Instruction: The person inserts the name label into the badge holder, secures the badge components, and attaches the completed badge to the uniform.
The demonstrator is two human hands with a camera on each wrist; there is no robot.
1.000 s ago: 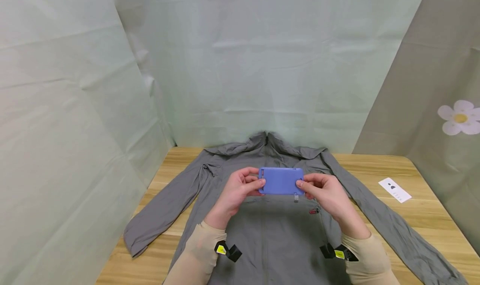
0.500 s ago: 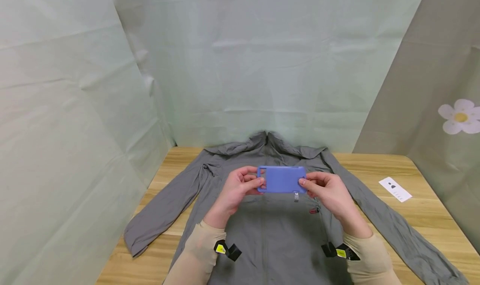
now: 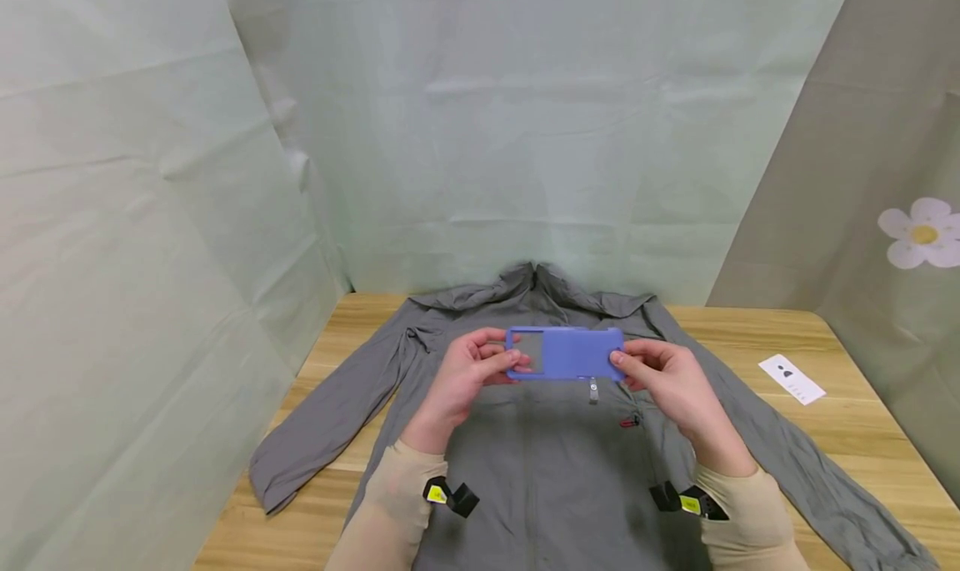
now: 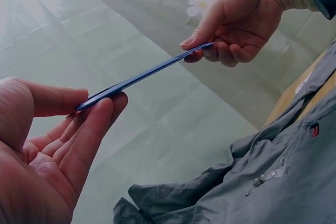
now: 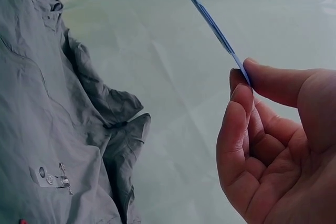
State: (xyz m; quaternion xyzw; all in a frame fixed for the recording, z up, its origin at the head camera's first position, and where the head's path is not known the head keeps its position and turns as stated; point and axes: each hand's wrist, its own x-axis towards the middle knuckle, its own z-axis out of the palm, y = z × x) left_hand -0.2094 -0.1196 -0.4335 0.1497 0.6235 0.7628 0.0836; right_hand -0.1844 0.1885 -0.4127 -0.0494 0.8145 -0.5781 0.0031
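A blue plastic badge holder (image 3: 581, 354) is held level above a grey jacket (image 3: 487, 463), its two sliding parts drawn partly apart. My left hand (image 3: 472, 371) pinches the open-framed end between thumb and fingers; the jacket shows through that window. At the other end my right hand (image 3: 667, 379) pinches the solid panel. Both wrist views show the holder (image 4: 147, 74) edge-on, as a thin blue strip with thumbs on one side and fingers on the other. A badge clip with a clear strap (image 5: 50, 178) lies on the jacket's chest.
A white card (image 3: 792, 379) with a printed person icon lies on the wooden table (image 3: 847, 354) at the right. The jacket's sleeves spread to both sides. Near its chest pocket is a red zip pull (image 3: 628, 422). Pale curtains (image 3: 525, 137) stand behind and beside the table.
My hands have moved apart: the right slid to the right with the solid panel, the left slightly left with the frame. The window at the left end has widened.
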